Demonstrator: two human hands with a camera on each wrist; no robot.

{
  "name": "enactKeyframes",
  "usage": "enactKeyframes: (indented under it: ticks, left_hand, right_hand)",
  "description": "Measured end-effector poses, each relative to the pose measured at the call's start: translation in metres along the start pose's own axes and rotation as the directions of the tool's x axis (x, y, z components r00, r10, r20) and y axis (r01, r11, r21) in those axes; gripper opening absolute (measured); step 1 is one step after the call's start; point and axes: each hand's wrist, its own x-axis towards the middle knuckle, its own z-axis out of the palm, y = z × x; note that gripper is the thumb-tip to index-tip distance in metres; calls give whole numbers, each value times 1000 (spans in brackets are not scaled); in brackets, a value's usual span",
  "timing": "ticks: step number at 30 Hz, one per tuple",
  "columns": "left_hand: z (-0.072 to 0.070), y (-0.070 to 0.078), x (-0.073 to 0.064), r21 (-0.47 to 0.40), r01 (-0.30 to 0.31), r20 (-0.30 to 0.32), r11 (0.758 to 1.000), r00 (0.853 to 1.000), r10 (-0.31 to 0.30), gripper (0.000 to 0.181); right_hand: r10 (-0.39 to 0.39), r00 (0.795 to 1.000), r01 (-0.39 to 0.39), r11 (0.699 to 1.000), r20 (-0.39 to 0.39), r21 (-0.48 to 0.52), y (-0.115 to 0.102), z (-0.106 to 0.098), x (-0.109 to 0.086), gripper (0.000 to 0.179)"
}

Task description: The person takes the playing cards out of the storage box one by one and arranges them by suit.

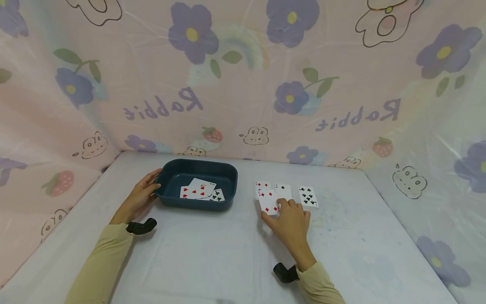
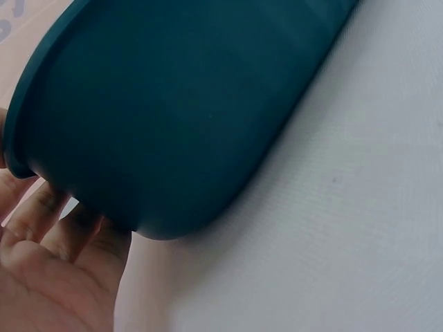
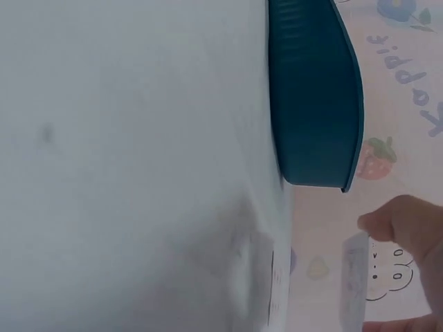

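Observation:
My left hand [image 1: 137, 197] grips the left end of a dark teal plastic basin [image 1: 195, 205], with the thumb at its rim and fingers against the outer wall in the left wrist view. Inside lie overlapping playing cards, among them a hearts card [image 1: 193, 192] and a clubs card [image 1: 217, 195]. My right hand [image 1: 291, 223] pinches a diamonds playing card [image 1: 267, 200], tilted above the table. That card partly covers another diamonds card [image 1: 262, 184]. Beside them a spades card [image 1: 283, 191] lies partly behind my fingers, and a clubs card [image 1: 308, 196] lies face up farther right.
A white cloth covers the table [image 1: 205, 257]. Fabric with flowers and rabbits [image 1: 235, 105] hangs along the back and both sides. Each wrist wears a black camera mount, one on the left [image 1: 142, 226] and one on the right [image 1: 285, 273].

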Motion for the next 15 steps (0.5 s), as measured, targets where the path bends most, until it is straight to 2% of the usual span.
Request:
enactKeyframes:
  ticks: [8, 15]
  left_hand:
    - [-2, 0, -1, 4, -5, 10, 1000, 1000, 4, 58]
    - [-1, 1, -1, 3, -1, 9, 1000, 1000, 1, 58]
  right_hand:
    - [30, 998, -27, 998, 50, -50, -1, 1, -7, 56]
    - [29, 996, -21, 996, 85, -90, -3, 4, -11, 53]
